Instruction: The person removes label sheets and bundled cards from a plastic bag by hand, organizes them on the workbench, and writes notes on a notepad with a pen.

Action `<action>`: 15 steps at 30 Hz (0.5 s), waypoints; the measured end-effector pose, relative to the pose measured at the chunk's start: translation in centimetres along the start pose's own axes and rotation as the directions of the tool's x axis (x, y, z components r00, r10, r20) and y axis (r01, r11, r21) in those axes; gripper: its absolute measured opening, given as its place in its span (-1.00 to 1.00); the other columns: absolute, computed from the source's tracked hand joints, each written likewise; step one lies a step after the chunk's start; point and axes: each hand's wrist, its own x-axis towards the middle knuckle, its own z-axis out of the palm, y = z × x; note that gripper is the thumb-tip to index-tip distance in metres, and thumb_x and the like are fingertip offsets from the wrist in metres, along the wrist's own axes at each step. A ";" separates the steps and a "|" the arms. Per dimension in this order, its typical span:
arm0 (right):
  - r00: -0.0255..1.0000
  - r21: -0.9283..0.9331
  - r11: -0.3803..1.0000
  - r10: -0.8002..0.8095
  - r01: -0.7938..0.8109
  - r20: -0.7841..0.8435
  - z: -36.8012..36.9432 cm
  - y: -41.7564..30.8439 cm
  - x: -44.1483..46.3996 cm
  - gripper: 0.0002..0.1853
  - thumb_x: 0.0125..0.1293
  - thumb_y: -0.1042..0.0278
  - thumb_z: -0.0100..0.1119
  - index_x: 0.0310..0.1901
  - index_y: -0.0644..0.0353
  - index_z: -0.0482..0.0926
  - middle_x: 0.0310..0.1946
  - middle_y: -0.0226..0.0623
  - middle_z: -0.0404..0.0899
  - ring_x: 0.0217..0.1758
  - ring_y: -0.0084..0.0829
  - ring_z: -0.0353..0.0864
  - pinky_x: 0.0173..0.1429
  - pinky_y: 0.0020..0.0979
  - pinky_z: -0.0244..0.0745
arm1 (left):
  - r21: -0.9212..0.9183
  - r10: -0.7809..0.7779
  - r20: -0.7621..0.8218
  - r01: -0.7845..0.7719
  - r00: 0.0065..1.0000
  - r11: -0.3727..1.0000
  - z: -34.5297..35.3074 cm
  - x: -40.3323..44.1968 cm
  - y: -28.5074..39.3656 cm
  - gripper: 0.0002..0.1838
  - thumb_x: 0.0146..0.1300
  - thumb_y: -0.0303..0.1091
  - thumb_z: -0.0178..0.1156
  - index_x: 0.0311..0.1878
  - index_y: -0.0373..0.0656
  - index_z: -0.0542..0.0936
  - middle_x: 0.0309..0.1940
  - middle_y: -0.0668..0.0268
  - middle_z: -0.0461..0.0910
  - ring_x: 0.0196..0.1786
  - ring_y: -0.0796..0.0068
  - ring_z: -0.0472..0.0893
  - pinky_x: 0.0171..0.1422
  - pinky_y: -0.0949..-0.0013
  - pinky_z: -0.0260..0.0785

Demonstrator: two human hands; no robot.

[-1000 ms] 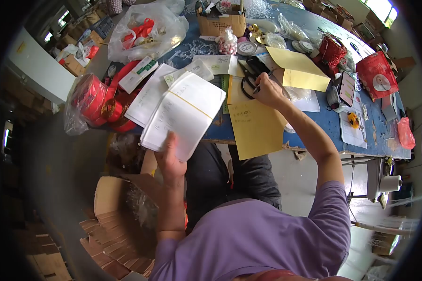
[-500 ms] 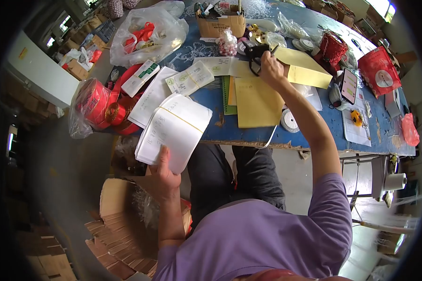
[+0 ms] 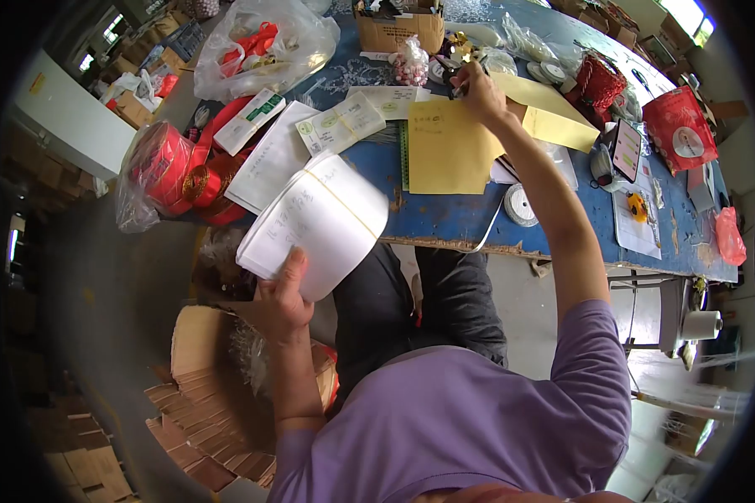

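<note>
My left hand (image 3: 285,298) grips a thick stack of white paper (image 3: 319,218) with a rubber band round it and handwriting on top, held in front of the table's edge. My right hand (image 3: 480,94) is closed at the far side of a yellow sheet (image 3: 451,151); dark items lie at its fingertips, and what exactly it holds is too small to tell. Beneath the yellow sheet the edge of a green notebook (image 3: 404,159) shows. A banded bundle of labels (image 3: 340,124) lies left of the sheet, beside white papers (image 3: 268,159).
Red ribbon rolls (image 3: 161,172) and a plastic bag (image 3: 264,46) are at the left. A cardboard box (image 3: 401,32) stands at the back. To the right are a white ribbon roll (image 3: 520,205), a phone (image 3: 626,152) and a red bag (image 3: 679,127). Cut cardboard (image 3: 218,411) is below.
My right hand has moved away from me, past the black-handled scissors seen earlier. The yellow sheet has shifted back and left on the table. The paper stack has dipped slightly and stays in my left hand.
</note>
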 end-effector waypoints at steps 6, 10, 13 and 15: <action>0.990 0.021 0.999 -0.022 0.026 -0.140 4.5 2.0 -1.3 -0.63 0.17 0.46 0.18 0.00 0.02 0.35 -0.14 -0.14 0.61 -0.09 -0.03 0.61 -0.08 -0.10 0.46 | -0.413 -0.036 0.044 0.051 0.998 0.909 2.8 2.6 0.5 -0.50 0.32 -0.45 0.15 0.29 -0.38 0.35 0.14 0.13 0.50 0.15 0.34 0.53 0.24 0.30 0.39; 0.961 0.290 0.941 -0.100 0.176 -0.258 0.5 -0.7 -2.4 -0.41 0.15 0.64 0.07 0.23 -0.02 0.28 -0.14 -0.20 0.66 -0.24 -0.22 0.68 -0.11 -0.23 0.55 | -0.265 -0.202 0.010 0.198 0.979 0.944 2.0 4.7 -3.6 -0.68 0.30 -0.51 0.16 0.09 -0.43 0.53 -0.04 0.19 0.62 0.00 0.39 0.61 0.11 0.36 0.44; 0.989 0.834 0.550 0.088 0.049 -0.116 -3.5 -4.3 -4.8 -0.58 0.51 0.35 -0.09 0.35 0.13 0.24 -0.39 -0.22 0.66 -0.51 -0.54 0.59 -0.32 -0.50 0.51 | -0.189 -0.333 0.006 0.328 0.943 0.925 0.8 5.2 -8.1 -0.59 0.27 -0.47 0.21 0.16 -0.42 0.49 0.01 0.20 0.60 0.00 0.45 0.59 0.10 0.37 0.42; 0.984 0.822 0.570 0.145 0.005 -0.107 -5.0 -5.7 -7.1 -0.54 0.55 0.06 -0.18 0.14 0.31 0.45 -0.59 -0.32 0.55 -0.63 -0.60 0.45 -0.47 -0.57 0.37 | -0.159 -0.318 0.022 0.317 0.948 0.935 0.6 5.6 -8.2 -0.57 0.26 -0.46 0.22 0.17 -0.42 0.47 0.02 0.20 0.59 0.01 0.45 0.58 0.11 0.38 0.42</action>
